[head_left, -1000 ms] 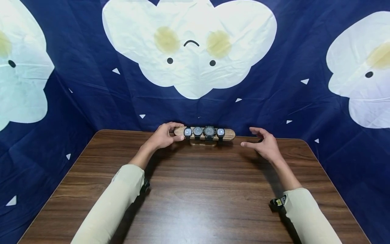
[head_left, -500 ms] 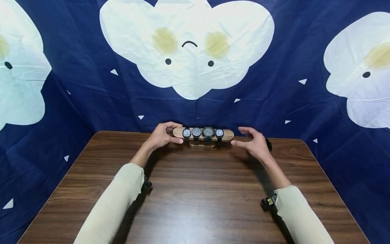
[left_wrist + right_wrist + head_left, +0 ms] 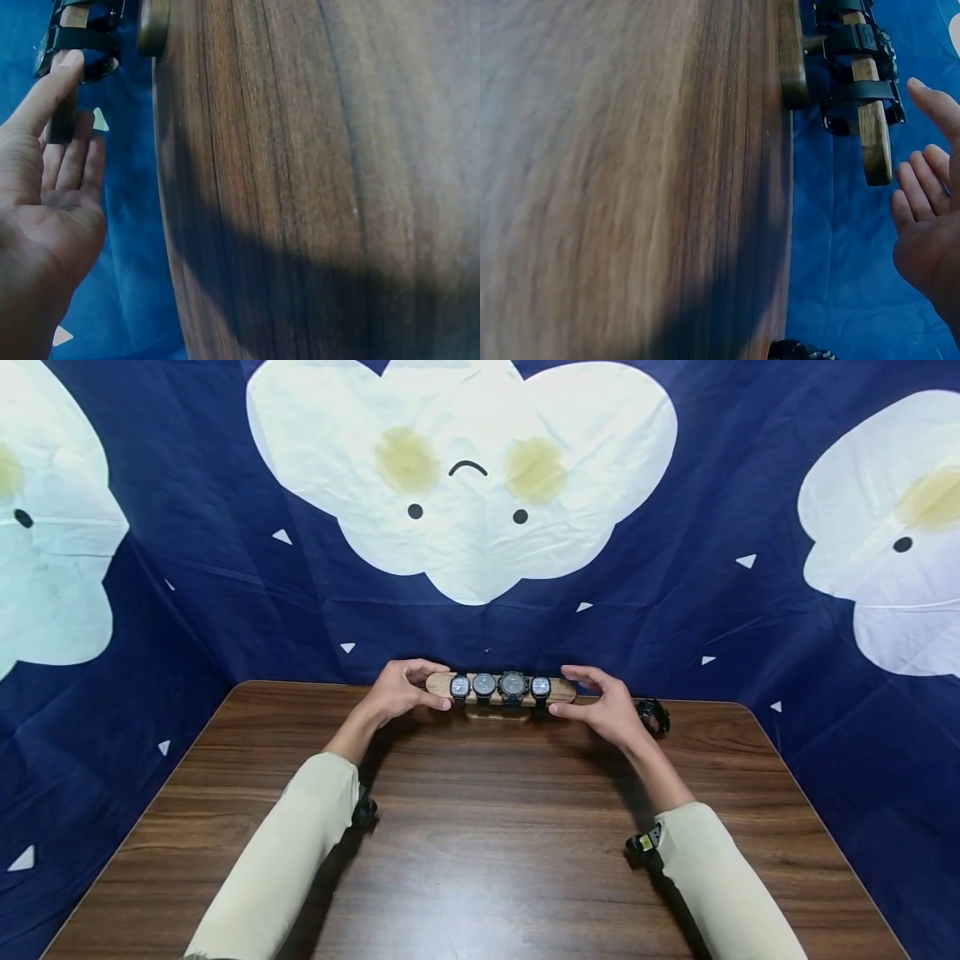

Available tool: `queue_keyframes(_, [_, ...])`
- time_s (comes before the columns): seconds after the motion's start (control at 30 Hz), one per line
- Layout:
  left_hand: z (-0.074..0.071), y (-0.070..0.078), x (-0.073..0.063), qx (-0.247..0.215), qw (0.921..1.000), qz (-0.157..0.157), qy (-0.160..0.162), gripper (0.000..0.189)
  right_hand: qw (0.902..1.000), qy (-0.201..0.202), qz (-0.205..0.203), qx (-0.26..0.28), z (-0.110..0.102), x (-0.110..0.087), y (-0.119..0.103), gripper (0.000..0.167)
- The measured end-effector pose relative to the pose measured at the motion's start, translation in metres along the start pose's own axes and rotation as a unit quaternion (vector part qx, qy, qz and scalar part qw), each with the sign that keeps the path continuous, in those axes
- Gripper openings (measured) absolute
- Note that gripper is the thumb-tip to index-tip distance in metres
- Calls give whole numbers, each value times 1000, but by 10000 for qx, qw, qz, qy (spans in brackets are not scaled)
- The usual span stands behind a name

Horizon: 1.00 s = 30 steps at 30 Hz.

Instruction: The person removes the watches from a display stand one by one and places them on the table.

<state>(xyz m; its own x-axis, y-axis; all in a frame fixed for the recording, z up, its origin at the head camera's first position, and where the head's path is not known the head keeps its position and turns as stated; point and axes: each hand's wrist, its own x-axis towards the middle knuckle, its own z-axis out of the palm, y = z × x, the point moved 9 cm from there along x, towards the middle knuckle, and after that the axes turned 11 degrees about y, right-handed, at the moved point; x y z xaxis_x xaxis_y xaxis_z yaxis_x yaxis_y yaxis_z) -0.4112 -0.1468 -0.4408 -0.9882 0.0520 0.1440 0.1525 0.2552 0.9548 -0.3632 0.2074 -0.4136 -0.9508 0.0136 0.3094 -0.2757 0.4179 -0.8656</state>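
Observation:
A wooden watch stand (image 3: 498, 700) stands by the table's far edge. Several dark wristwatches (image 3: 513, 685) are strapped side by side along its bar, faces up. My left hand (image 3: 399, 692) holds the bar's left end, and in the left wrist view the thumb (image 3: 69, 63) presses on one side with fingers on the other. Around the right end is my right hand (image 3: 603, 706), thumb in front and fingers behind. The right wrist view shows a gap between that hand (image 3: 937, 202) and the bar (image 3: 875, 146).
Just behind the right hand, a black watch (image 3: 652, 718) lies on the wood-grain table (image 3: 480, 827). Close behind the table's far edge hangs a dark blue cloth (image 3: 247, 610) with white cloud shapes; it runs along both sides too.
My right hand has moved left, from beside the stand to around its right end, uncovering the black watch behind it. The left hand has stayed at the left end.

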Motion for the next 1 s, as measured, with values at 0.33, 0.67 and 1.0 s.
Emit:
queue_keyframes(0.33, [-4,0,1,143,9998,-101,52,68,9998,-181,77,105,11,8,4,67])
queue_keyframes(0.67, [-7,2,3,412,9991,-86,83,70,9997,-242,16,60,21,15,6,66])
queue_keyframes(1.0, [-6,5,4,432,9990,-47,63,68,9994,-344,-17,-100,29,19,6,72])
